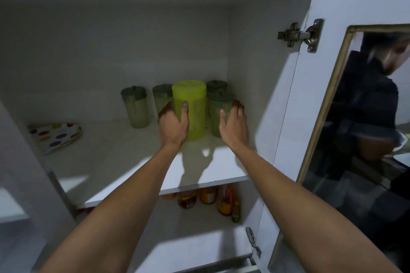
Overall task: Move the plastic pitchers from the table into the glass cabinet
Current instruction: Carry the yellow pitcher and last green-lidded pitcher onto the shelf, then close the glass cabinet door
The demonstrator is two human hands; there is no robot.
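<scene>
A bright yellow-green pitcher [192, 106] stands upright on the upper cabinet shelf [124, 157]. My left hand [174, 123] wraps its left side, thumb across the front. Just right of it stands a pale green pitcher with a dark lid [218, 113], and my right hand [233, 126] is wrapped around its right side. Behind them are two more dark-lidded pitchers, one at the back left [160, 95] and one at the back right [216, 85]. Another one [135, 107] stands apart further left.
A polka-dot plate [55, 136] lies at the shelf's left end. Bottles and jars [208, 199] stand on the lower shelf. The glass cabinet door [359, 117] hangs open on the right, with a person reflected in it.
</scene>
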